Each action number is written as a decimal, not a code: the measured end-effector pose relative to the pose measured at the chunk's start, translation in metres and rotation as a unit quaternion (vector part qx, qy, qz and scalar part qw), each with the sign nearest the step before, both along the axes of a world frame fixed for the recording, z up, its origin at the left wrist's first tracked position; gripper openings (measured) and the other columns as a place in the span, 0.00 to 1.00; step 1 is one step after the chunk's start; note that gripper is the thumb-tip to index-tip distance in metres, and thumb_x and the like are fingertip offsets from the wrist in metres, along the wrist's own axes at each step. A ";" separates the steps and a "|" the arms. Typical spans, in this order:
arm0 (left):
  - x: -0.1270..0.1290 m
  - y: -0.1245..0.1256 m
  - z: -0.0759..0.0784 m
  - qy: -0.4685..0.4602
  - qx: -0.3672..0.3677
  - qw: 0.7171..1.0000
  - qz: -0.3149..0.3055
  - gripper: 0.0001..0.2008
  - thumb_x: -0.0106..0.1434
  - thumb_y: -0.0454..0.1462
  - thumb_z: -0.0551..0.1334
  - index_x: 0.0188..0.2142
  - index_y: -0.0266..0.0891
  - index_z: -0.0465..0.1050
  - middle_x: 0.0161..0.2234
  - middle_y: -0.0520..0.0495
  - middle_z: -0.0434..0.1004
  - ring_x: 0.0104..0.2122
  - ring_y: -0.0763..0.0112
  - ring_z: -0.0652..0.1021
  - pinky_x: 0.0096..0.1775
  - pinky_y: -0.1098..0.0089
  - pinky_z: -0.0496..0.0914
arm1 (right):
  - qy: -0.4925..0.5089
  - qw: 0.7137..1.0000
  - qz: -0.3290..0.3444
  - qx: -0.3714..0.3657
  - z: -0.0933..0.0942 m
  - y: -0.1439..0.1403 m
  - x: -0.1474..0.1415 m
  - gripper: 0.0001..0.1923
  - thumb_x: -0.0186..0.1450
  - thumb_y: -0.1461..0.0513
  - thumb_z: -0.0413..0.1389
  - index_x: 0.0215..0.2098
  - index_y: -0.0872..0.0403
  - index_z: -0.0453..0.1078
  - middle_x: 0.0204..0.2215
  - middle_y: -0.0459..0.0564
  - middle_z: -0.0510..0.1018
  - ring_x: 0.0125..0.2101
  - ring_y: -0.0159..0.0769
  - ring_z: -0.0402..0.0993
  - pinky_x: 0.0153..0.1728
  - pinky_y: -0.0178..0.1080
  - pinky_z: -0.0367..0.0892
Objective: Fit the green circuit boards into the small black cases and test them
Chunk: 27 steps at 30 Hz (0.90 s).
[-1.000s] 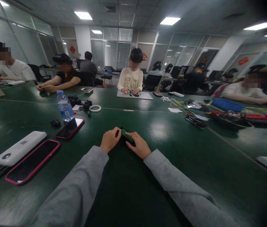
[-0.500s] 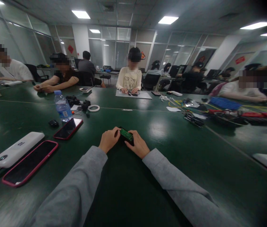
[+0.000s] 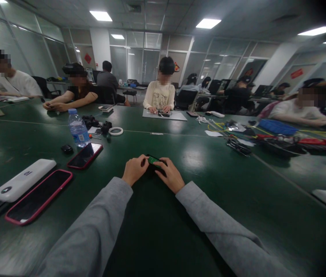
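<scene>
Both hands meet at centre on the glossy dark-green table (image 3: 203, 184). The left hand (image 3: 134, 170) is curled, its fingertips pinching the near-left end of a small flat green board (image 3: 153, 159) with a dark underside. The right hand (image 3: 171, 175) lies partly closed over the board's right half, fingers bent on top. At ten o'clock from the hands lies a slim red-edged phone (image 3: 85, 155) with a shiny black face, and beyond it stands a clear ribbed plastic bottle (image 3: 78, 128). At nine o'clock lies a smooth white rounded power bank (image 3: 23, 179).
</scene>
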<state>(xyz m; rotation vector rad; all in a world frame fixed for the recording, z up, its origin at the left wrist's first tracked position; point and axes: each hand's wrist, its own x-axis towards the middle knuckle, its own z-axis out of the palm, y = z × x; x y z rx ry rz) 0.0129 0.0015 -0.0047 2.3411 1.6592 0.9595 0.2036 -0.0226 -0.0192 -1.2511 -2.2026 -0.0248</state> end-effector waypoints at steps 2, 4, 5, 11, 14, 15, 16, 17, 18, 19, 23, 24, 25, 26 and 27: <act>0.000 0.000 0.000 -0.003 -0.002 1.000 0.001 0.14 0.64 0.44 0.51 0.43 0.45 0.72 0.28 0.48 0.76 0.27 0.68 0.75 0.30 0.71 0.62 | 0.015 1.000 0.003 0.001 0.000 0.000 -0.001 0.16 0.64 0.60 0.52 0.50 0.45 0.63 0.48 0.51 0.61 0.48 0.39 0.64 0.47 0.45 0.66; 0.000 -0.001 0.001 -0.005 -0.004 1.000 0.001 0.14 0.64 0.43 0.51 0.43 0.45 0.72 0.28 0.48 0.76 0.27 0.68 0.75 0.30 0.71 0.62 | 0.030 1.000 0.004 0.002 0.000 0.000 -0.002 0.16 0.64 0.61 0.51 0.50 0.45 0.64 0.48 0.51 0.61 0.48 0.39 0.63 0.48 0.45 0.65; 0.000 -0.001 0.001 -0.006 -0.005 1.000 0.001 0.15 0.64 0.43 0.51 0.43 0.45 0.72 0.28 0.48 0.76 0.27 0.68 0.75 0.30 0.71 0.62 | 0.035 0.999 0.004 0.002 0.000 0.000 -0.002 0.15 0.64 0.62 0.51 0.49 0.46 0.64 0.48 0.51 0.62 0.48 0.39 0.63 0.48 0.45 0.65; 0.001 -0.003 0.001 0.012 -0.012 1.000 0.006 0.15 0.64 0.44 0.50 0.44 0.45 0.71 0.30 0.48 0.76 0.28 0.69 0.75 0.31 0.71 0.62 | 0.042 0.999 0.006 -0.001 -0.001 0.000 -0.001 0.15 0.63 0.62 0.52 0.49 0.47 0.64 0.48 0.51 0.62 0.48 0.39 0.63 0.48 0.46 0.65; 0.002 -0.003 0.001 0.023 -0.016 1.000 0.009 0.16 0.65 0.44 0.49 0.46 0.46 0.70 0.31 0.49 0.77 0.29 0.68 0.75 0.32 0.71 0.63 | 0.042 0.999 0.019 0.003 -0.002 0.002 0.001 0.17 0.63 0.62 0.53 0.50 0.47 0.64 0.48 0.52 0.62 0.49 0.40 0.63 0.49 0.46 0.65; 0.002 -0.003 0.002 0.025 -0.017 0.999 0.010 0.16 0.65 0.44 0.49 0.46 0.47 0.70 0.31 0.49 0.77 0.29 0.68 0.75 0.32 0.71 0.63 | 0.047 0.999 0.021 0.003 -0.002 0.003 0.001 0.18 0.62 0.62 0.53 0.51 0.47 0.63 0.48 0.52 0.62 0.49 0.40 0.63 0.49 0.46 0.64; 0.002 -0.003 0.002 0.027 -0.019 0.999 0.010 0.16 0.65 0.44 0.49 0.46 0.47 0.70 0.32 0.49 0.76 0.30 0.68 0.75 0.33 0.71 0.63 | 0.057 0.998 0.021 0.002 -0.003 0.003 0.002 0.20 0.62 0.62 0.53 0.53 0.48 0.61 0.48 0.52 0.62 0.49 0.40 0.63 0.50 0.46 0.64; 0.002 -0.003 0.002 0.028 -0.020 0.999 0.011 0.16 0.65 0.45 0.49 0.46 0.47 0.70 0.32 0.49 0.76 0.30 0.68 0.75 0.33 0.71 0.63 | 0.071 0.997 0.017 0.002 -0.003 0.004 0.002 0.22 0.61 0.62 0.54 0.54 0.48 0.59 0.48 0.53 0.62 0.50 0.40 0.62 0.51 0.47 0.63; 0.001 -0.003 0.002 0.029 -0.022 0.999 0.011 0.16 0.65 0.45 0.49 0.46 0.47 0.70 0.32 0.48 0.76 0.30 0.68 0.75 0.33 0.71 0.63 | 0.087 0.996 0.011 0.001 -0.004 0.004 0.003 0.25 0.61 0.62 0.55 0.55 0.49 0.57 0.48 0.53 0.63 0.50 0.40 0.62 0.51 0.47 0.63; 0.001 -0.003 0.002 0.028 -0.023 0.999 0.010 0.17 0.65 0.45 0.48 0.47 0.47 0.69 0.32 0.48 0.76 0.30 0.68 0.75 0.32 0.71 0.63 | 0.102 0.995 0.004 0.000 -0.004 0.005 0.003 0.26 0.60 0.61 0.56 0.56 0.49 0.56 0.48 0.53 0.63 0.50 0.41 0.62 0.52 0.48 0.63; 0.000 -0.003 0.002 0.023 -0.025 0.999 0.000 0.17 0.66 0.45 0.47 0.47 0.46 0.69 0.32 0.48 0.76 0.29 0.68 0.74 0.31 0.71 0.62 | 0.120 0.993 -0.007 -0.016 -0.005 0.006 0.005 0.26 0.60 0.61 0.56 0.55 0.48 0.57 0.47 0.52 0.64 0.49 0.41 0.63 0.51 0.48 0.64; 0.000 -0.003 0.002 0.021 -0.025 0.999 -0.001 0.17 0.66 0.45 0.47 0.47 0.46 0.69 0.32 0.48 0.76 0.29 0.68 0.74 0.31 0.71 0.62 | 0.114 0.993 -0.004 -0.020 -0.005 0.006 0.005 0.25 0.61 0.61 0.55 0.55 0.48 0.58 0.47 0.52 0.64 0.49 0.40 0.63 0.50 0.48 0.64; 0.000 -0.003 0.002 0.020 -0.026 0.999 -0.001 0.17 0.66 0.45 0.47 0.47 0.46 0.69 0.32 0.48 0.76 0.29 0.68 0.74 0.31 0.71 0.62 | 0.108 0.994 -0.002 -0.022 -0.005 0.006 0.005 0.24 0.61 0.61 0.55 0.55 0.47 0.58 0.47 0.51 0.64 0.48 0.40 0.64 0.50 0.48 0.64; 0.000 -0.003 0.002 0.019 -0.027 0.999 -0.001 0.17 0.66 0.45 0.47 0.47 0.46 0.69 0.32 0.48 0.76 0.29 0.68 0.75 0.32 0.71 0.62 | 0.101 0.995 0.000 -0.025 -0.004 0.005 0.005 0.23 0.61 0.61 0.54 0.55 0.47 0.59 0.46 0.51 0.64 0.48 0.40 0.64 0.49 0.47 0.65; 0.000 -0.003 0.001 0.017 -0.027 0.999 -0.001 0.17 0.66 0.45 0.47 0.47 0.46 0.69 0.33 0.48 0.76 0.30 0.68 0.75 0.32 0.70 0.62 | 0.095 0.995 0.000 -0.028 -0.004 0.005 0.005 0.23 0.62 0.61 0.54 0.55 0.46 0.59 0.46 0.51 0.64 0.47 0.39 0.65 0.48 0.47 0.65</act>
